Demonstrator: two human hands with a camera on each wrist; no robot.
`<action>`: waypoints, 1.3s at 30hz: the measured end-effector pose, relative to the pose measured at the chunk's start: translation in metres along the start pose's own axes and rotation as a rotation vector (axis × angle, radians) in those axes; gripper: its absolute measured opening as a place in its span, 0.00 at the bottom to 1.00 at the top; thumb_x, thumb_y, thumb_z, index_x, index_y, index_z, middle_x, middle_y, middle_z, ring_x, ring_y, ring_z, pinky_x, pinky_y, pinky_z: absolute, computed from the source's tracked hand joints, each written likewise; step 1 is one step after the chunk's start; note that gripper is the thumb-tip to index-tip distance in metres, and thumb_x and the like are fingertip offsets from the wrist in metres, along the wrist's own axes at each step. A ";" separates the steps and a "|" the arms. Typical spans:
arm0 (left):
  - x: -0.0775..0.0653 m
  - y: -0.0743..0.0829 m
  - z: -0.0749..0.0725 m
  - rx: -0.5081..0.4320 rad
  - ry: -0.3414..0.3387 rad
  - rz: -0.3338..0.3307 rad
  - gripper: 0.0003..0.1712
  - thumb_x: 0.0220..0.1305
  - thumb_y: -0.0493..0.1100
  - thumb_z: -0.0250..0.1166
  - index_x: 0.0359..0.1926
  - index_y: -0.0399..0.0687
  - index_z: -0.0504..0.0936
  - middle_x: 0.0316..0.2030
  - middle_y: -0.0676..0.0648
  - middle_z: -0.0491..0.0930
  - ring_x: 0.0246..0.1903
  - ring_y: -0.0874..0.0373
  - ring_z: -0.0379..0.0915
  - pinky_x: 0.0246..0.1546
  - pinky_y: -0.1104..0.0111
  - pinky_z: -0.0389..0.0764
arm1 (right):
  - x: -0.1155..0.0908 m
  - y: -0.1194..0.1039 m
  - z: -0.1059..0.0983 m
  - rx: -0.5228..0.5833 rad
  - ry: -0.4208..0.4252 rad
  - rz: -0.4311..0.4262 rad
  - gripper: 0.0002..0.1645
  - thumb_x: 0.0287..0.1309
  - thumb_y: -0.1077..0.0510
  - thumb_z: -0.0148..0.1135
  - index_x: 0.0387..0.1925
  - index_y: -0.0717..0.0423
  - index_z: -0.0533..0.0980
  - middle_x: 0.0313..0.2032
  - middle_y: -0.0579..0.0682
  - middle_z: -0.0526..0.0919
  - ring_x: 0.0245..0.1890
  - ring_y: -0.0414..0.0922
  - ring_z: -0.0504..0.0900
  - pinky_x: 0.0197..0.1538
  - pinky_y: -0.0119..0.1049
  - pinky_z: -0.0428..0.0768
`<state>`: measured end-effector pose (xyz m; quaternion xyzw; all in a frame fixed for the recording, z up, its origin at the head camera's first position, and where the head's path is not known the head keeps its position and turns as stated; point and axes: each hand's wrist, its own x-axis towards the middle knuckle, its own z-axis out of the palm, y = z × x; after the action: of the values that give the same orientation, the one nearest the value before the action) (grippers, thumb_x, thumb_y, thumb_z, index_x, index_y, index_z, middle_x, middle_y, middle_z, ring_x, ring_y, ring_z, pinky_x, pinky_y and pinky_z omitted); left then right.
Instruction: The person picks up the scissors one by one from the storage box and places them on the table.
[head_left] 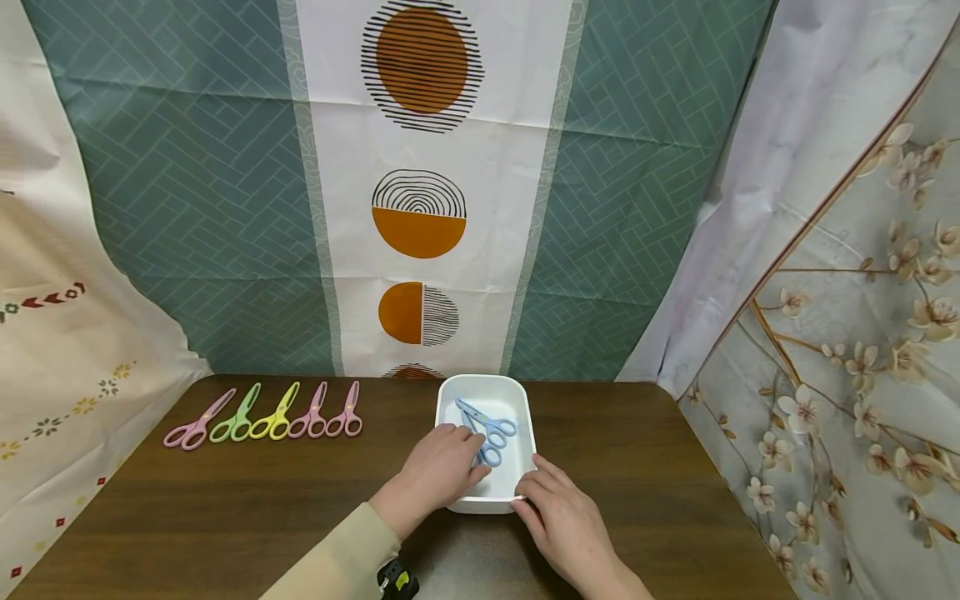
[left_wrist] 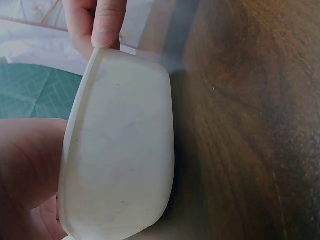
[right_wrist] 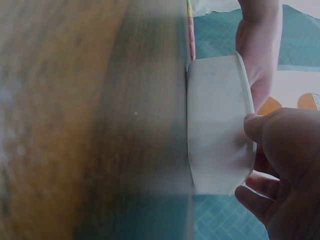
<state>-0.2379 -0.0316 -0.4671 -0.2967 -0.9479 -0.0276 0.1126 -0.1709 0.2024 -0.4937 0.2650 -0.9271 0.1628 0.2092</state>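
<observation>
A white plastic tray (head_left: 483, 504) stands on the table with several light blue scissors (head_left: 495, 425) lying in it. Reaching in over its left side, my left hand (head_left: 435, 467) has its fingers down among the scissors. Its fingertips are hidden there, and I cannot tell whether they grip a pair. At the near right corner my right hand (head_left: 562, 521) holds the tray's rim, thumb (right_wrist: 254, 127) on the near wall and fingers along the right side. In the left wrist view, the tray's outer wall hides the scissors.
Left of the tray, a row of scissors lies along the back of the wooden table (head_left: 247, 500): pink scissors (head_left: 200, 421), green scissors (head_left: 238, 417), yellow scissors (head_left: 277, 417) and more pink ones (head_left: 347, 412). Patterned curtains (head_left: 637, 167) hang behind and at the sides.
</observation>
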 end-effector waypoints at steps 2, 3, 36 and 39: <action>0.002 0.000 0.000 -0.001 -0.017 -0.006 0.28 0.75 0.59 0.73 0.63 0.43 0.88 0.54 0.44 0.89 0.52 0.49 0.83 0.64 0.57 0.80 | 0.000 0.000 0.000 -0.001 -0.002 0.005 0.05 0.72 0.49 0.75 0.40 0.42 0.85 0.47 0.39 0.88 0.73 0.50 0.79 0.65 0.50 0.84; 0.002 0.000 0.000 -0.002 -0.025 -0.010 0.28 0.75 0.58 0.73 0.63 0.43 0.88 0.54 0.44 0.89 0.52 0.49 0.83 0.65 0.57 0.80 | 0.000 0.000 0.000 -0.001 -0.001 0.005 0.05 0.73 0.49 0.75 0.40 0.42 0.85 0.47 0.39 0.88 0.73 0.50 0.79 0.65 0.50 0.84; 0.020 -0.001 0.014 0.075 -0.156 -0.091 0.32 0.70 0.61 0.76 0.64 0.47 0.87 0.56 0.43 0.88 0.57 0.47 0.83 0.73 0.52 0.72 | -0.001 0.002 0.002 0.020 0.014 -0.014 0.06 0.76 0.48 0.71 0.40 0.43 0.87 0.47 0.39 0.88 0.73 0.52 0.79 0.66 0.51 0.83; 0.021 -0.001 0.015 0.100 -0.170 -0.092 0.32 0.70 0.62 0.75 0.65 0.48 0.87 0.56 0.43 0.88 0.57 0.48 0.83 0.72 0.52 0.72 | -0.001 0.002 0.002 0.017 0.016 -0.013 0.05 0.75 0.48 0.72 0.41 0.42 0.86 0.47 0.39 0.88 0.73 0.51 0.79 0.66 0.51 0.84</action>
<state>-0.2582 -0.0185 -0.4767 -0.2480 -0.9669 0.0400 0.0451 -0.1720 0.2038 -0.4965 0.2716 -0.9222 0.1715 0.2153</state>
